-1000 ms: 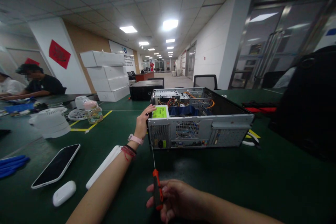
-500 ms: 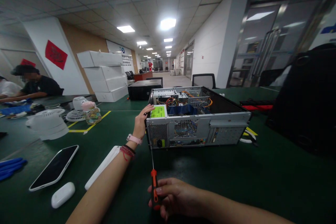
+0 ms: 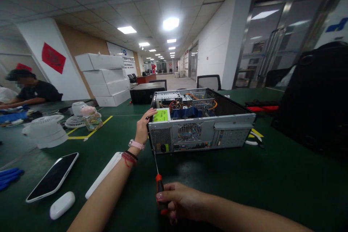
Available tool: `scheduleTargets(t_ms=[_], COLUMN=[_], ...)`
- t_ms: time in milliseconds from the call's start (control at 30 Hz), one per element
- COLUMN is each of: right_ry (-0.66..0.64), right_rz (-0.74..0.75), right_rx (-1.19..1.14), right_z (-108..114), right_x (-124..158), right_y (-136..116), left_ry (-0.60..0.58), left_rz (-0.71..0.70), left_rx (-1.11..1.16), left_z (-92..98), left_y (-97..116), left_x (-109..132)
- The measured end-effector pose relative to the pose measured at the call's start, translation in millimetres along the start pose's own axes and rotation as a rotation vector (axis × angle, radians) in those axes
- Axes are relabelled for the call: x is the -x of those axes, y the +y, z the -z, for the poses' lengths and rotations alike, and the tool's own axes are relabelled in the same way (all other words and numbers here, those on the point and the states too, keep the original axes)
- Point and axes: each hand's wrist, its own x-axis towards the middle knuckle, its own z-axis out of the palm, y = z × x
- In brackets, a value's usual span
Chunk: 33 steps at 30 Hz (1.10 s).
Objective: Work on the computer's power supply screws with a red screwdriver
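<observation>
A desktop computer case [image 3: 202, 136] lies on its side with its top panel off, its rear panel facing me. At its left corner sits a power supply with a bright green label [image 3: 161, 115]. My left hand [image 3: 143, 127] lies against that corner, fingers stretched over the top edge onto the power supply. In my right hand [image 3: 181, 201] is a screwdriver [image 3: 160, 185] with an orange and black handle. Its thin shaft points up to the rear panel's lower left corner. Whether the tip sits in a screw is too small to tell.
On the green table [image 3: 212, 185] at left lie a phone [image 3: 53, 177], a white earbud case [image 3: 62, 204], a long white object [image 3: 103, 175] and blue gloves [image 3: 10, 177]. A black bag [image 3: 312, 98] stands at right. Pliers [image 3: 255, 139] lie beside the case. Another person [image 3: 38, 90] sits far left.
The view has shifted slightly, moving the scene a little to the left. My right thumb and fingers have changed position around the screwdriver handle. My left hand stays on the case.
</observation>
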Motion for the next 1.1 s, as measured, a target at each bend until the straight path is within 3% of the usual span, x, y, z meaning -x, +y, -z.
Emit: scheduleTargets(t_ms=[533, 1100], right_ry=[0.093, 0.038], right_rz=[-0.001, 0.062], right_rx=[0.078, 0.006], right_z=[-5.9, -2.5], right_x=[-0.3, -4.7], right_y=[0.6, 9.8], left_ry=[0.008, 0.012], left_rz=[0.002, 0.006], left_rx=[0.003, 0.012], left_z=[-0.4, -1.4], left_y=[2.0, 1.6], left_x=[-0.2, 0.5])
